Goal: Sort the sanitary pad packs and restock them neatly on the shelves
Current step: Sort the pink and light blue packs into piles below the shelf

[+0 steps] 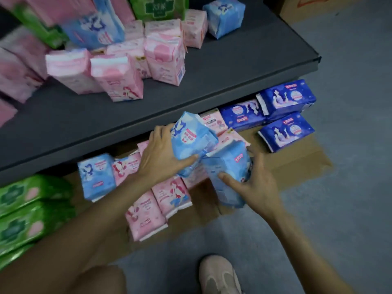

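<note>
Two soft, light blue plastic pad packs (pixel 194 143) (pixel 228 172) are clasped broadside, one per curled hand (pixel 159 154) (pixel 253 183); slippery film is judged likely.

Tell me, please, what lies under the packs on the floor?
Flattened brown cardboard lies under the floor packs, over grey floor. Beneath the green packs, it is hidden.

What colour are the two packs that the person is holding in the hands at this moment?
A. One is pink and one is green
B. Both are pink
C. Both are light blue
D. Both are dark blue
C: the left hand grips one light blue pack and the right hand grips another light blue pack, held above the pink packs lying on the cardboard.
</note>
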